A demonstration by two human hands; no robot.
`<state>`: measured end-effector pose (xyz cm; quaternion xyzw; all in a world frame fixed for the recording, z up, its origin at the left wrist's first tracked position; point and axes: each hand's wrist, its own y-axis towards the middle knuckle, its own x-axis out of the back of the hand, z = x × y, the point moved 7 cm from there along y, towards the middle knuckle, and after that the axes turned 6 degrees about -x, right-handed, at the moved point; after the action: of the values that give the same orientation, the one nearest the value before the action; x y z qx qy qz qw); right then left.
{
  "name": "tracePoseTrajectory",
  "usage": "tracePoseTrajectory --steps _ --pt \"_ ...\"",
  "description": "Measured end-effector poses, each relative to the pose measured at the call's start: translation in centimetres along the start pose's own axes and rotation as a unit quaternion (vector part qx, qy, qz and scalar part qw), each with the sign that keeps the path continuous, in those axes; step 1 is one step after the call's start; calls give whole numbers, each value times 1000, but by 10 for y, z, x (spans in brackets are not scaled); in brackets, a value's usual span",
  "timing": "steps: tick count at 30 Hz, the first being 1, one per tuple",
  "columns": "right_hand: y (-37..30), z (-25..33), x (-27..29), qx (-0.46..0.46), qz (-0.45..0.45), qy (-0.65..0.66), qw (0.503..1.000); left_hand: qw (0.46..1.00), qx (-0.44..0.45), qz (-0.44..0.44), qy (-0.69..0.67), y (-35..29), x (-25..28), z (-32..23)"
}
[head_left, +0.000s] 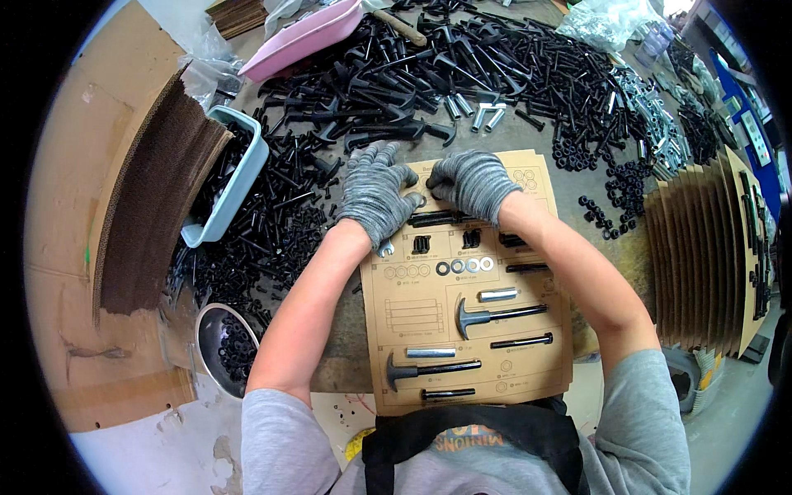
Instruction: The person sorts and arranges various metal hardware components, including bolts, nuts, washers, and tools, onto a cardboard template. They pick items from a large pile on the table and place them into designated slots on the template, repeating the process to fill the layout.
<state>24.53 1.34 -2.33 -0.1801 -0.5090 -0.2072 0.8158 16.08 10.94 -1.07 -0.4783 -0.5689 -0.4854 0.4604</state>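
at the far left a stack of brown corrugated cardboard [157, 194] stands on edge, its curved side toward the table [342, 342]. along the table's left edge a light blue bin [257, 157] leans tilted, and at the near left corner a metal bowl [203, 351] holds black nuts [237, 346]. between them and the middle spreads a heap of small black bolts [276, 231]; a pink tray [301, 37] sits tilted toward the far edge, next to a pile of black hooked parts [396, 91].

the left hand [378, 194], in a grey glove, lies palm down over the far left corner of a printed cardboard sheet [421, 289], fingers pointing away; i cannot tell whether it grips anything. the sheet lies flat at the middle of the table's near edge, running a little past it. on it, from its left edge rightward, are two hammer-like black pieces [394, 371], a row of four washers [466, 266] and two silver tubes [497, 294].

the right hand [478, 183], gloved too, is curled over the sheet's far edge, fingertips bent inward; what they hold, if anything, is hidden. near the table's right edge are loose black rings [610, 194], then silver sleeves [660, 124], then upright cardboard cards [689, 256].
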Motion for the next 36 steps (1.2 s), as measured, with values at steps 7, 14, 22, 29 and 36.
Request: tracePoseTrajectory --steps 7,14,22,29,36 --pt "-5 4 -5 -74 -22 56 995 999 -11 8 -32 0 2 5" --pt "-3 1 -6 -74 -49 95 992 999 -46 -12 -16 5 2 5" --pt "-1 0 -10 -67 -66 61 994 997 -79 -17 12 9 -4 5" --pt "0 -15 8 -4 -136 146 980 992 -84 -75 -50 -5 9 12" --pt "-166 -89 55 -182 -206 362 891 910 71 -190 -361 -123 30 18"
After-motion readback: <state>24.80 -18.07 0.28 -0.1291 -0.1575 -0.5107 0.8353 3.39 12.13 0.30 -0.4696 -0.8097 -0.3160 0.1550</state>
